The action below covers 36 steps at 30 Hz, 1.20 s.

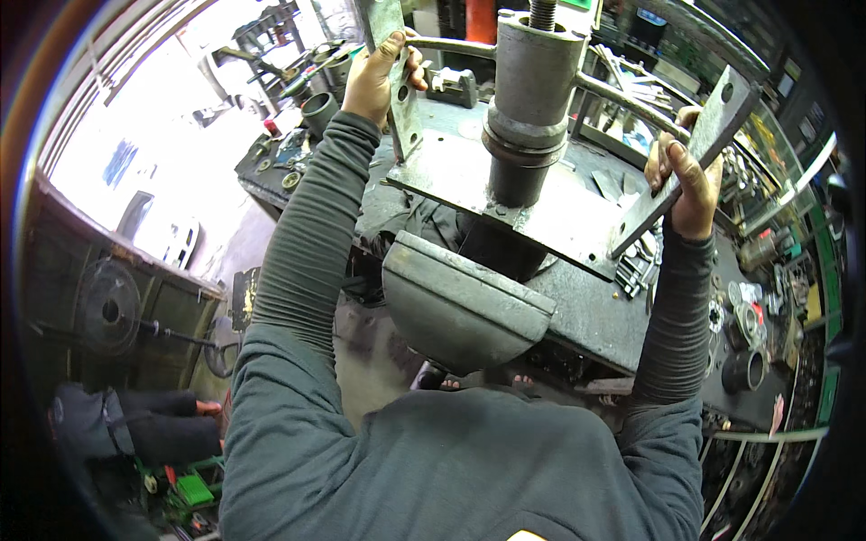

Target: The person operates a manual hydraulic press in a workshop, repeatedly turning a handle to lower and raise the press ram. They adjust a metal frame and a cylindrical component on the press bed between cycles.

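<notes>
So, counting it up: two bare hands, one metal frame (530, 144), and both hands are on it. It's out in front of the person, over the dark tabletop (591, 311), though I can't tell if it's actually resting on it.

The frame has two flat bars with holes in them, a left bar (406, 115) and a right bar (720, 115), plus one base plate (451, 176), one fat grey cylinder (537, 77) standing in the middle with one threaded rod (542, 13) poking out of its top, and two side rods (451, 45), one each side.

Left hand (372, 83) has its fingers wrapped round the left bar, thumb across it. Right hand (690, 185) has its fingers curled round the right bar, so no real gap on either.

One half-round grey metal block (465, 302) sits just this side of the plate. Also one fan (110, 307) and one other person (135, 424) in dark clothes, both off left.

Lettering on the background stuff is too small to make out.
</notes>
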Available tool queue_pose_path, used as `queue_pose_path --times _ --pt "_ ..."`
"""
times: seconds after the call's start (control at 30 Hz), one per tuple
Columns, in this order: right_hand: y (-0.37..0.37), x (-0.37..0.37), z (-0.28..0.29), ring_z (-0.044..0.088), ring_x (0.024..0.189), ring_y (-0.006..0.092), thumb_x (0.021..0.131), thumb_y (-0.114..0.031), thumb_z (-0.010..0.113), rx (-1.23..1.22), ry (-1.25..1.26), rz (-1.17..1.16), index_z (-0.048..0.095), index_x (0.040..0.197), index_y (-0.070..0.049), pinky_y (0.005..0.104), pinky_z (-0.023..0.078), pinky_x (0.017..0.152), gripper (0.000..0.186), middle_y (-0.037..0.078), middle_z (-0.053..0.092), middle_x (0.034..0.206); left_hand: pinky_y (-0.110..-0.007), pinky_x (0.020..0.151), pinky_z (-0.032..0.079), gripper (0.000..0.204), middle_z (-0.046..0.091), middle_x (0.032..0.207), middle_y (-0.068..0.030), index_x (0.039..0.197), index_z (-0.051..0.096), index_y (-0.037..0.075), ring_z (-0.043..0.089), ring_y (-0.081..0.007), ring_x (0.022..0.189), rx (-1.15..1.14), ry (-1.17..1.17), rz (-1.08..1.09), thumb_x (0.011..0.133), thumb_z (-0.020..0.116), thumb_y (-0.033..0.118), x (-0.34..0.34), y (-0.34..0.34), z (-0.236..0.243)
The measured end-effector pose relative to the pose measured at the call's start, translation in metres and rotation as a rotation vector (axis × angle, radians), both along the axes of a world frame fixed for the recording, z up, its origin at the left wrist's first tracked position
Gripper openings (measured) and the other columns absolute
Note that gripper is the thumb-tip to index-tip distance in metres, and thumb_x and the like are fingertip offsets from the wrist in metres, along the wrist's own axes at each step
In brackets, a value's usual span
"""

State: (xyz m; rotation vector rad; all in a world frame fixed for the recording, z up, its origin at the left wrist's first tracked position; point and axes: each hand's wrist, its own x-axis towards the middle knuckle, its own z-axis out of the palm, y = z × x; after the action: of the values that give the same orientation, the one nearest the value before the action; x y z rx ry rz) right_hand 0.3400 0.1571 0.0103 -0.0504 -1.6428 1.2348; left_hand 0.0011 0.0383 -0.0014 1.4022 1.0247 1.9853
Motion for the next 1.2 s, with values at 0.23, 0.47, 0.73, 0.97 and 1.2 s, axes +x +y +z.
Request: queue_pose_path --times 0.23,0.47,0.73,0.97,1.2 --pt "-0.006 -0.006 -0.003 0.043 0.046 0.0076 0.07 -0.016 0.07 -0.095 0.084 -0.09 0.048 0.097 0.002 0.0209 0.035 0.04 0.039 0.002 0.045 0.068 -0.026 0.074 0.046 0.07 0.059 0.099 -0.0103 0.113 0.051 0.003 0.058 -0.0167 0.09 -0.35 0.459 0.688 0.082 0.043 0.066 0.018 -0.032 -0.004" --pt "0.005 -0.01 -0.005 0.044 0.045 0.0083 0.071 -0.013 0.068 -0.113 0.1 -0.005 0.049 0.098 0.003 0.02 0.035 0.041 0.037 0.003 0.047 0.066 -0.028 0.073 0.046 0.035 0.06 0.1 -0.0071 0.115 0.049 0.008 0.058 -0.0144 0.087 -0.443 -0.249 0.936 0.093 0.048 0.035 0.056 -0.199 -0.149" --pt "0.016 -0.007 -0.004 0.039 0.047 0.01 0.078 -0.018 0.058 -0.123 0.049 0.101 0.039 0.107 0.005 0.0209 0.032 0.041 0.042 0.004 0.038 0.06 -0.054 0.096 0.034 0.075 0.024 0.139 -0.0277 0.136 0.022 -0.001 0.04 -0.0409 0.117 -0.758 -1.886 0.682 0.084 0.047 0.047 0.227 -0.295 -0.489" --pt "0.025 -0.003 -0.005 0.036 0.049 0.0096 0.08 -0.018 0.053 -0.125 0.018 0.218 0.035 0.112 0.0 0.0211 0.032 0.044 0.041 0.003 0.034 0.063 -0.052 0.076 0.04 0.05 0.031 0.108 -0.0205 0.113 0.027 0.001 0.042 -0.0358 0.093 -0.401 -2.21 0.165 0.084 0.049 0.035 0.237 -0.227 -0.501" --pt "0.02 -0.004 -0.004 0.037 0.047 0.01 0.079 -0.02 0.056 -0.121 0.03 0.225 0.035 0.112 0.001 0.0212 0.033 0.043 0.044 0.004 0.036 0.06 -0.041 0.054 0.048 0.024 0.045 0.075 -0.0111 0.086 0.04 0.005 0.05 -0.0258 0.06 -0.387 -1.823 0.574 0.081 0.054 0.024 0.148 -0.242 -0.499"
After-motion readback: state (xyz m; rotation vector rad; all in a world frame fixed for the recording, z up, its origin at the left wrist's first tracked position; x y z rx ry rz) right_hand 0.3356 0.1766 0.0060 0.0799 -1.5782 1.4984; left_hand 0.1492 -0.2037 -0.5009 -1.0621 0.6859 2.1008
